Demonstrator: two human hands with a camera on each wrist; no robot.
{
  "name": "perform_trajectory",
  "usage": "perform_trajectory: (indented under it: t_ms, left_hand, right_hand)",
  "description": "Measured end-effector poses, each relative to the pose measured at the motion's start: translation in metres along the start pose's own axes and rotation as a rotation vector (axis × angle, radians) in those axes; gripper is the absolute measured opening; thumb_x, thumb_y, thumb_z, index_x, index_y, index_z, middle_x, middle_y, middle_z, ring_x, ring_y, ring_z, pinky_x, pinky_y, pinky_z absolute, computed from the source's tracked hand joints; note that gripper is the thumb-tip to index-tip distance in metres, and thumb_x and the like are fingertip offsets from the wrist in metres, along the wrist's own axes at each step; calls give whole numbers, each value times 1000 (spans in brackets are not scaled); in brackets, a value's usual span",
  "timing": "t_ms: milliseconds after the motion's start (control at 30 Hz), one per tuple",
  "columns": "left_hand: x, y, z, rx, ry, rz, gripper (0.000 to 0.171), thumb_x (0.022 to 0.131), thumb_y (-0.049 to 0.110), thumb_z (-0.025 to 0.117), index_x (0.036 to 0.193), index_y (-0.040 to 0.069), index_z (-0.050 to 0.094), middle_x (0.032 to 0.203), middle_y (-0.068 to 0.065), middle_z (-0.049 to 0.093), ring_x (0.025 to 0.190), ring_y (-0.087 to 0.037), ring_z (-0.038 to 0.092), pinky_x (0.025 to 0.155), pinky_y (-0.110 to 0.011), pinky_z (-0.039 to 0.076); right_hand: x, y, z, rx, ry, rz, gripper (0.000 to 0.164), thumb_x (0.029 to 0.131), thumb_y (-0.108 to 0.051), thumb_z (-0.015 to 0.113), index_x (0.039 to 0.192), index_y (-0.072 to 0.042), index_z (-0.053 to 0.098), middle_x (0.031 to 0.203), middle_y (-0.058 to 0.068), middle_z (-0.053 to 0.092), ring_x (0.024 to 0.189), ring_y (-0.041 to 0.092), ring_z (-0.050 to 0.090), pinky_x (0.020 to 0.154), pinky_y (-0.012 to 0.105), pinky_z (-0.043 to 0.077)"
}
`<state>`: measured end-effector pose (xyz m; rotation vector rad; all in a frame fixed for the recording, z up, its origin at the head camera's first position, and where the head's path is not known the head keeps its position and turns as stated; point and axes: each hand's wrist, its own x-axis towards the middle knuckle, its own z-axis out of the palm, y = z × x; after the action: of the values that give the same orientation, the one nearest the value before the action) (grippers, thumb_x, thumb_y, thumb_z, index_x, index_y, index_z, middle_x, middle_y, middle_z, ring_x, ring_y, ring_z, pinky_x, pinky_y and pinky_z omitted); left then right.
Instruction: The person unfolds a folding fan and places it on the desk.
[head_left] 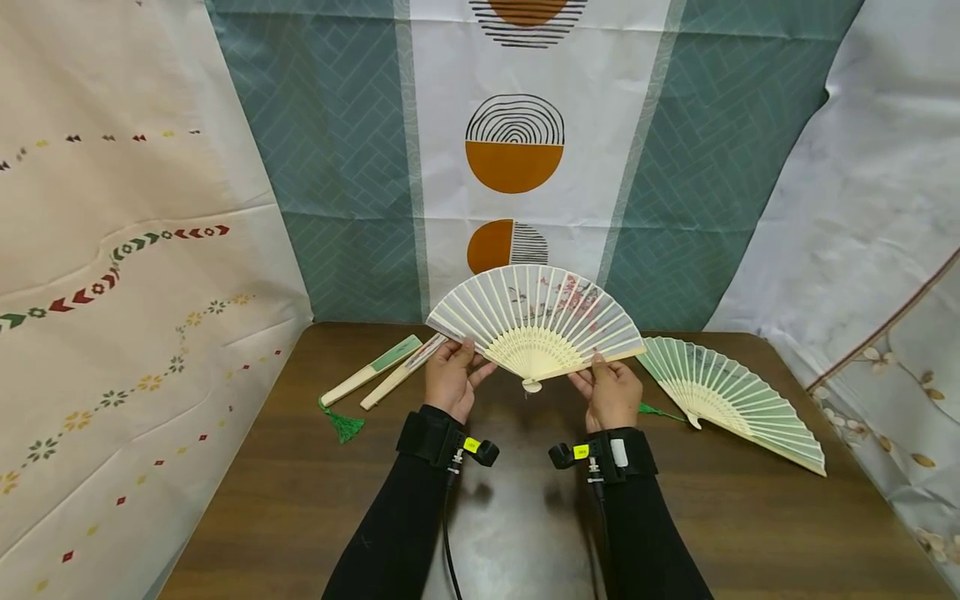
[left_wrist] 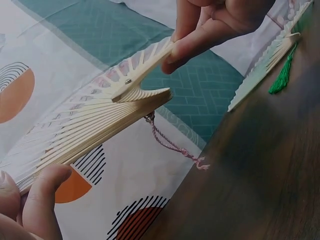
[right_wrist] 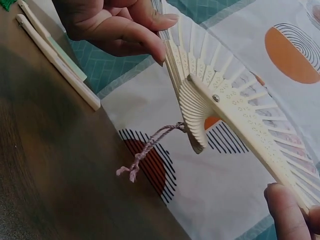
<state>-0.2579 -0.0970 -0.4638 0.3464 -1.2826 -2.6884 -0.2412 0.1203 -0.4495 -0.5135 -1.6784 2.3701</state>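
Observation:
A white folding fan [head_left: 534, 321] with pink blossoms and pale ribs is spread wide, held up over the table. My left hand [head_left: 451, 379] pinches its left outer rib between thumb and fingers. On the other side, my right hand [head_left: 609, 392] pinches the right outer rib, thumb in front. The pivot end points down between the hands, and a short pink cord [right_wrist: 145, 150] with a knotted end hangs from it. In the right wrist view, a metal rivet shows on the guard rib near my right thumb [right_wrist: 282, 205].
A spread green folding fan [head_left: 738, 400] lies at the right, its green tassel [left_wrist: 284, 75] beside it. Two folded fans lie at the left: one with a green edge [head_left: 371, 371] and green tassel, one whitish [head_left: 405, 371]. Patterned cloths hang behind the brown table [head_left: 285, 517].

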Motion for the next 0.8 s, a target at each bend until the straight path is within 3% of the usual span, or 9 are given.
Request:
perform_trajectory:
  t_ms: [333,567,800]
  left_hand:
    - [2,-2,4,-61,23,14,14,120,7,54,108,5,63,98,-4,64,92,-18,69,80,-30,74]
    - [2,-6,5,-78,27,27,14,121,9,53,115,1,63,97,-5,65,88,-15,70,80,-27,73]
    - [0,-11,8,-108,81,28,9,120,7,55,116,3,62,100,-6,60,94,-19,64,85,-31,74]
  right_hand:
    - [1,1,3,40,31,-3,18,122,-14,51,131,2,54,174,24,47,82,4,76,88,19,70]
    - [2,1,2,70,36,22,21,123,-15,49,135,2,53,180,19,43,102,10,75,93,21,70]
    - [1,3,5,118,80,-2,19,122,-13,48,132,3,52,179,23,42,92,8,76,90,21,71]
